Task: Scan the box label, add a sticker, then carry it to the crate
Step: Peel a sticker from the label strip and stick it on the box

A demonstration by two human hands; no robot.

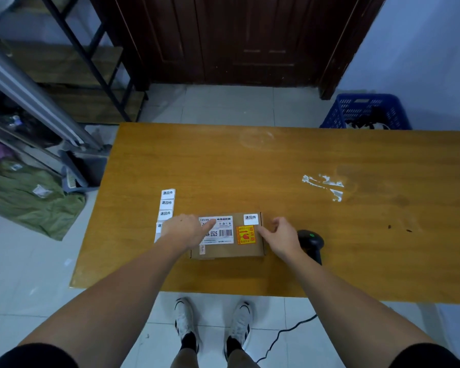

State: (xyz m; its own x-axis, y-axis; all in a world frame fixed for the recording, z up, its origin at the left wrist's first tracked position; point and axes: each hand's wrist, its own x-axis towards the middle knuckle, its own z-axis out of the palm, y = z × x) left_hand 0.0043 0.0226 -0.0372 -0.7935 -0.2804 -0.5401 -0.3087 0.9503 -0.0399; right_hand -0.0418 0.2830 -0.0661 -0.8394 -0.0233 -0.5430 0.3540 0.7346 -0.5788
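Observation:
A small cardboard box [233, 248] lies on the wooden table [290, 160] near its front edge. Its top carries a white barcode label [221, 231], an orange warning sticker [246, 235] and a white sticker [250, 219] at the far right corner. My left hand [186, 231] rests flat on the box's left part, fingers over the label. My right hand [282, 235] hovers at the box's right edge, fingers loosely curled, holding nothing. A strip of white stickers [166, 205] lies left of the box. The blue crate [367, 111] stands on the floor beyond the table's far right.
A black barcode scanner [312, 241] lies just right of my right hand, its cable running off the front edge. White tape residue [325, 185] marks the table. A metal shelf [64, 62] and green bags [29, 197] stand left; a dark door [237, 38] behind.

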